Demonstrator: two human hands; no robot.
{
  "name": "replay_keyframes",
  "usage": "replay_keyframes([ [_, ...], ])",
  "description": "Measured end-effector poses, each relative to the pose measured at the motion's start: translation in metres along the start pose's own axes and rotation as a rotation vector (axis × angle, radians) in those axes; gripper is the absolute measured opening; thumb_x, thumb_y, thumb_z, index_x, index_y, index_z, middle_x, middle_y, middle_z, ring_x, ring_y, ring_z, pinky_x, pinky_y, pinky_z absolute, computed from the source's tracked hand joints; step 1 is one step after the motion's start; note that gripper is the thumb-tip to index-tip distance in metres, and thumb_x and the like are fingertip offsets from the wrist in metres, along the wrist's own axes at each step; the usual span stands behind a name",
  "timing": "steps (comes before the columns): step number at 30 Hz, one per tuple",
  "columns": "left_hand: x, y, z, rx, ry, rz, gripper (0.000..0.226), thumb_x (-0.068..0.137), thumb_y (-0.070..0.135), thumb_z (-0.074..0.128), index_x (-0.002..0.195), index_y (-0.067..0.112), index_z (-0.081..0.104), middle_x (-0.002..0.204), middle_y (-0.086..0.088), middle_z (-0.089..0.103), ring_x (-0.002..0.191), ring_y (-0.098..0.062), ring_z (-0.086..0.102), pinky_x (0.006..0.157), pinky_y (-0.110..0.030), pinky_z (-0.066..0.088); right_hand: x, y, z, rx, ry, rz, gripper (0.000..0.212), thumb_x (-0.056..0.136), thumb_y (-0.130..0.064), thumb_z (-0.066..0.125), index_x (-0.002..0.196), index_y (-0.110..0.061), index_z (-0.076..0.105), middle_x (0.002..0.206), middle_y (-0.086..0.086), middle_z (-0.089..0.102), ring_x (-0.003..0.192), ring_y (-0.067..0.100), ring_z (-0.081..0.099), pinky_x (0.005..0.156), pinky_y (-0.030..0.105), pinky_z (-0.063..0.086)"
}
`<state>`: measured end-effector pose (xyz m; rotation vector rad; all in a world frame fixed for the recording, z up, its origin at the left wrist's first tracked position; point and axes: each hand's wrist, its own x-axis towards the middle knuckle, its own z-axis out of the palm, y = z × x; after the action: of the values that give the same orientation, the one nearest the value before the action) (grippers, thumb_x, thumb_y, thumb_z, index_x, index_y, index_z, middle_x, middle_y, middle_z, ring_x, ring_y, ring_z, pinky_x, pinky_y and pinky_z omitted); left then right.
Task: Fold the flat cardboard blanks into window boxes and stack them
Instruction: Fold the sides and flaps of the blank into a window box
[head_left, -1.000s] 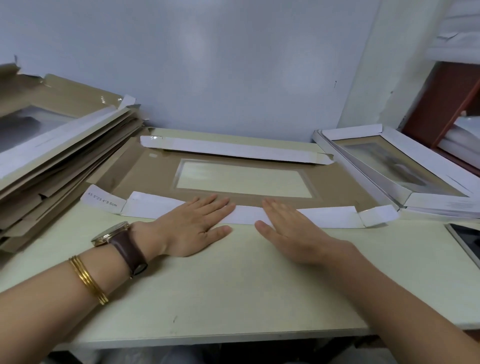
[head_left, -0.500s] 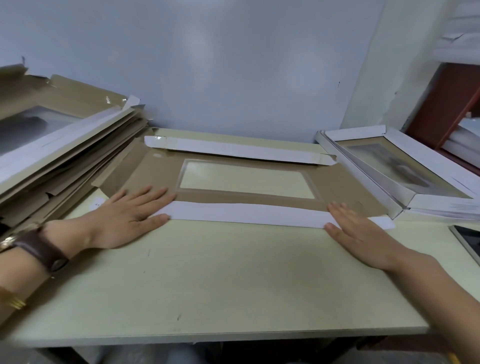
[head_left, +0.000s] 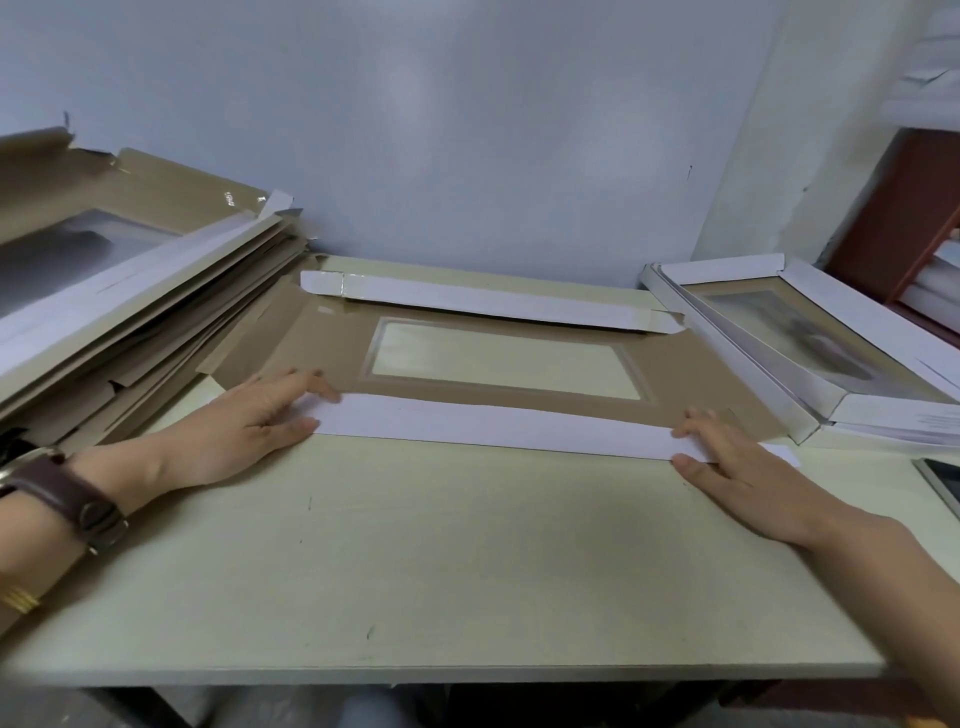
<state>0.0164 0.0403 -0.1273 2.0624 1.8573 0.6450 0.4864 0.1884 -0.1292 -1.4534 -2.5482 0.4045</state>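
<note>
Flat left hand (head_left: 244, 431) and right hand (head_left: 727, 457) press the near flap (head_left: 493, 426) at centre frame. It lies folded over the cardboard blank (head_left: 691, 374).

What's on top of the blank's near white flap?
On the flap, the left hand lies flat at the left end, the right hand at the right end; between them it is bare. The parts beneath the hands are hidden.

The flat blank (head_left: 332, 358) is matt brown cardboard with white-faced flaps (head_left: 493, 428) and a glossy clear film window (head_left: 504, 364). The surface (head_left: 467, 561) is smooth pale laminate. The watch strap (head_left: 67, 499) looks like dark brown leather.
</note>
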Motion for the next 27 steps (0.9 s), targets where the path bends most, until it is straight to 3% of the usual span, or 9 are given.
replay_keyframes([
  [3,-0.003,0.002,-0.001,-0.048,0.044,-0.038,0.026,0.092,0.022,0.061,0.113,0.037,0.060,0.138,0.011,0.041,0.135,0.000,0.027,0.104,-0.020,0.022,-0.002,-0.001,-0.003,0.030,0.044,-0.017,0.022,0.095,-0.044,0.048,0.117,-0.040,0.047,0.145,-0.011,0.034,0.142,0.012,0.024,0.099,0.026,0.028],
  [6,-0.004,0.006,-0.002,0.042,0.110,-0.021,0.030,0.084,0.024,0.071,0.113,0.032,0.067,0.145,0.006,0.042,0.136,-0.013,0.035,0.110,-0.028,0.026,-0.003,0.000,-0.004,-0.020,0.117,-0.022,0.023,0.093,-0.045,0.052,0.115,-0.037,0.055,0.143,-0.011,0.036,0.133,0.014,0.031,0.102,0.033,0.034],
  [9,-0.002,0.010,-0.001,0.132,0.168,-0.020,0.032,0.081,0.026,0.075,0.112,0.029,0.070,0.135,0.003,0.049,0.129,-0.021,0.038,0.106,-0.034,0.032,-0.001,-0.001,-0.004,-0.118,0.200,-0.083,0.024,0.092,-0.043,0.054,0.111,-0.032,0.062,0.123,-0.012,0.044,0.114,0.010,0.028,0.090,0.030,0.033],
  [11,0.000,0.011,0.001,0.206,0.189,0.019,0.029,0.081,0.027,0.074,0.110,0.026,0.071,0.125,0.004,0.051,0.121,-0.021,0.037,0.103,-0.030,0.030,0.000,-0.001,-0.005,-0.155,0.216,-0.102,0.024,0.093,-0.041,0.053,0.111,-0.030,0.063,0.113,-0.014,0.047,0.106,0.011,0.028,0.086,0.030,0.034],
  [18,0.004,0.014,-0.001,0.285,0.173,0.110,0.025,0.092,0.029,0.058,0.110,0.017,0.071,0.102,0.008,0.057,0.098,-0.014,0.049,0.087,-0.021,0.034,0.003,-0.005,-0.011,-0.215,0.178,-0.145,0.040,0.095,-0.043,0.032,0.104,-0.022,0.065,0.093,-0.005,0.055,0.093,0.017,0.048,0.083,0.036,0.043],
  [23,0.002,0.023,-0.006,0.377,0.140,0.134,0.047,0.097,0.046,0.032,0.088,0.015,0.067,0.083,0.007,0.054,0.078,-0.020,0.045,0.077,-0.037,0.044,0.006,-0.005,-0.013,-0.243,0.201,-0.148,0.040,0.096,-0.041,0.026,0.083,-0.019,0.056,0.075,-0.012,0.044,0.078,0.014,0.041,0.072,0.029,0.033],
  [27,0.010,0.024,-0.006,0.444,0.124,0.046,0.021,0.099,0.029,0.041,0.087,0.023,0.057,0.079,0.011,0.050,0.085,-0.020,0.044,0.079,-0.036,0.036,0.009,-0.005,-0.012,-0.229,0.218,-0.126,0.034,0.099,-0.037,0.026,0.072,-0.021,0.038,0.068,-0.008,0.044,0.070,0.009,0.038,0.066,0.032,0.027],
])
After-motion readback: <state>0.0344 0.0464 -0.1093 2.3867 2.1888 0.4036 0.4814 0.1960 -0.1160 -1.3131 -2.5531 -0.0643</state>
